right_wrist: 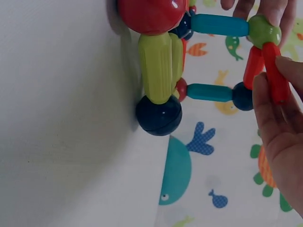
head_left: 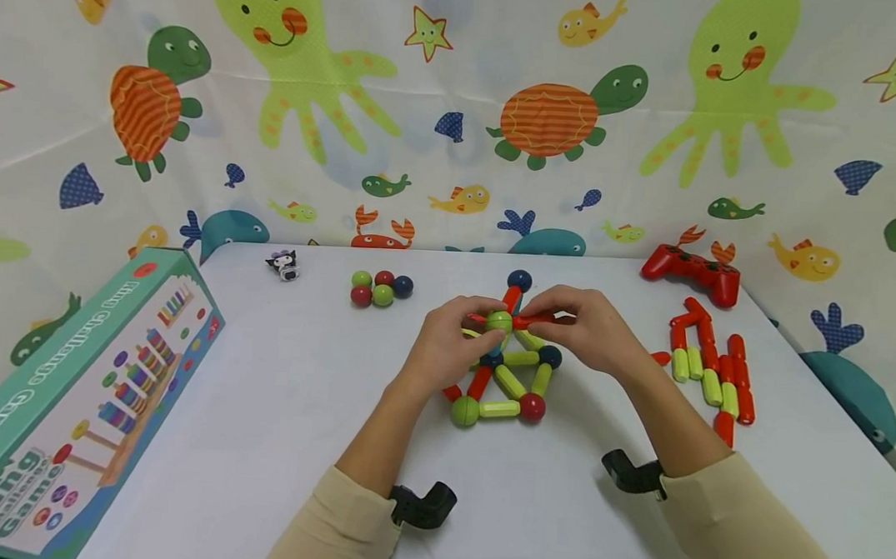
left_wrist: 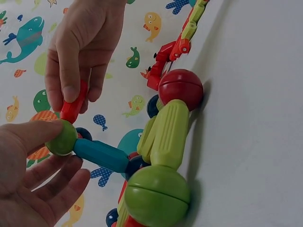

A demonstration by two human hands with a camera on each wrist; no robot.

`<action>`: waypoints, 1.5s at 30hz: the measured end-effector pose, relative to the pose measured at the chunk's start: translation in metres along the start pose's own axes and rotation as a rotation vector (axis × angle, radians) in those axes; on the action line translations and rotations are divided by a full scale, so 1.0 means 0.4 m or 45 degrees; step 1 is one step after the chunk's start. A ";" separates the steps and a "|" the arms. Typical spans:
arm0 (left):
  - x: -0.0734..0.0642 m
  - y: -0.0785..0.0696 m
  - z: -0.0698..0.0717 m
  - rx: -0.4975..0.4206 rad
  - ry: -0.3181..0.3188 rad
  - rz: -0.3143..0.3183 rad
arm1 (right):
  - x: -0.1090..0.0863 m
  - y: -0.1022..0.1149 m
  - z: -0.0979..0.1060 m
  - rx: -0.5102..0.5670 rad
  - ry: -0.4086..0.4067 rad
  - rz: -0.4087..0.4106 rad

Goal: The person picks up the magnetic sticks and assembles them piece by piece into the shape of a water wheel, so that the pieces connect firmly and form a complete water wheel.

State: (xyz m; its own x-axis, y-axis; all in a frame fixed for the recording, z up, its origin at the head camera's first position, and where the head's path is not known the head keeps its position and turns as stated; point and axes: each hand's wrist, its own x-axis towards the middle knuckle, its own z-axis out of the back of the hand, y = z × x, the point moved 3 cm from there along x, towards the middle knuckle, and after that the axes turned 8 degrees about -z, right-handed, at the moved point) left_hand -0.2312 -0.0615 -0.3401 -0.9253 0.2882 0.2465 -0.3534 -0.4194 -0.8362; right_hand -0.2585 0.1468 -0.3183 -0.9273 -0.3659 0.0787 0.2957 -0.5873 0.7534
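Note:
A structure of magnetic rods and balls stands on the table, with yellow-green rods (head_left: 499, 410), a red ball (head_left: 532, 408) and a dark blue ball (head_left: 550, 356) low down. Upright teal rods (right_wrist: 220, 24) rise from its base. My left hand (head_left: 445, 342) pinches the upper green ball (left_wrist: 62, 137) between thumb and fingers, on top of one teal rod. From the right, my right hand (head_left: 584, 323) pinches a red rod (right_wrist: 276, 75), whose end touches that ball. Another red rod (right_wrist: 253, 66) runs from it towards a raised dark blue ball (head_left: 519, 280).
Loose balls (head_left: 383, 295) lie behind to the left, near a small figurine (head_left: 283, 265). Red and yellow-green rods (head_left: 710, 386) are grouped at the right, below a red game controller (head_left: 692, 273). A long toy box (head_left: 106, 381) stands along the left edge.

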 end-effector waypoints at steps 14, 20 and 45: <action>0.002 0.000 -0.001 0.011 -0.006 0.021 | -0.025 -0.045 0.049 -0.012 -0.079 -0.197; 0.008 -0.002 0.003 0.006 -0.026 -0.007 | -0.060 -0.120 0.147 -0.209 -0.072 -0.361; 0.000 0.006 -0.006 -0.002 -0.015 0.017 | -0.070 -0.199 0.111 -0.291 0.070 -0.377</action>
State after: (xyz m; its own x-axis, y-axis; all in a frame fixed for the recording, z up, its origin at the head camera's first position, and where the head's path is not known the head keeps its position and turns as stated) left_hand -0.2316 -0.0604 -0.3432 -0.9315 0.2723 0.2409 -0.3406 -0.4216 -0.8404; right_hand -0.2663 0.2358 -0.3516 -0.9684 -0.1905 -0.1607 0.0657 -0.8170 0.5729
